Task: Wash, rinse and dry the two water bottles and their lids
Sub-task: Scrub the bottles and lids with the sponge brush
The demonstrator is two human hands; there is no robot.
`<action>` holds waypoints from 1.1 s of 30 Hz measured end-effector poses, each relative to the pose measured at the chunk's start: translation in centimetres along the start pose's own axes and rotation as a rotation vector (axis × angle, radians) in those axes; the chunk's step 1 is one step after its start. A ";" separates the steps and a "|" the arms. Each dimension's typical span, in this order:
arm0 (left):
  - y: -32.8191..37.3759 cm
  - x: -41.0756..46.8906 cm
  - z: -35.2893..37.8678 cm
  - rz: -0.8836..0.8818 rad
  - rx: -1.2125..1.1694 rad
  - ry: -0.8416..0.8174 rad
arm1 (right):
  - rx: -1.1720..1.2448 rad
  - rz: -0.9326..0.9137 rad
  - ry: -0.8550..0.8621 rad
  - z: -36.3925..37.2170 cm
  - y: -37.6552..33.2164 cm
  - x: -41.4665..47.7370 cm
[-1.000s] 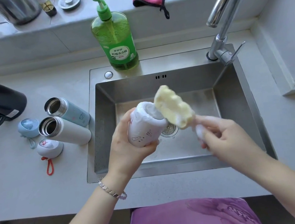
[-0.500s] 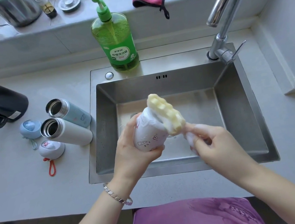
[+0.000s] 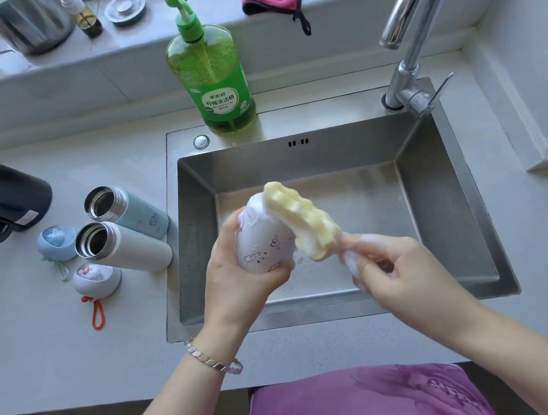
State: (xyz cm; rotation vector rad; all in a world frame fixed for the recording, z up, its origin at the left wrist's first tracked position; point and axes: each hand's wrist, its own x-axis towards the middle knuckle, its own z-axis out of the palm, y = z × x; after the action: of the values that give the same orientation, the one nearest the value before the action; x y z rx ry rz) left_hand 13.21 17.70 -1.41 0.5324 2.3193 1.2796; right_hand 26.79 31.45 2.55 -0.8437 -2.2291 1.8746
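- The white cup [image 3: 266, 242] is gripped by the left hand [image 3: 240, 280], with the fingers [image 3: 229, 223] curled round its side and the thumb under its lower end; foam is spread over it
- A yellow sponge [image 3: 305, 217] on a handle is grasped by the right hand [image 3: 401, 271], whose foamy fingers [image 3: 384, 249] are closed round the handle
- The sponge head is pressed against the cup's far end, just beyond the left fingertips
- Both are held over the sink [image 3: 294, 160], which lies beneath the fingers
- Well to the left of the left fingers, the white bottle [image 3: 132, 248] and blue bottle [image 3: 135, 214] are set side by side on the counter [image 3: 42, 356], mouths open
- The blue lid [image 3: 55, 239] and white lid [image 3: 96, 279] are placed just past the bottles, farther from the fingers
- The soap bottle [image 3: 215, 76] is seen beyond the fingers, at the sink's back edge
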 end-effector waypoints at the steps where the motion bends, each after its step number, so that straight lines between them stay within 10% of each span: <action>1: 0.0 0.0 0.0 0.005 0.004 -0.003 | -0.004 0.011 0.019 0.0 0.2 0.1; 33: 0.4 -0.8 0.1 0.028 0.115 -0.091 | -0.064 0.007 0.029 0.7 0.2 0.4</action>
State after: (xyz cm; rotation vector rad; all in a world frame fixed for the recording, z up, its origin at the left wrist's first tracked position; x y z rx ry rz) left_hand 13.96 17.52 -0.95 0.6491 2.3265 1.1148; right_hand 26.26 31.08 2.07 -0.8839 -2.2833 1.7909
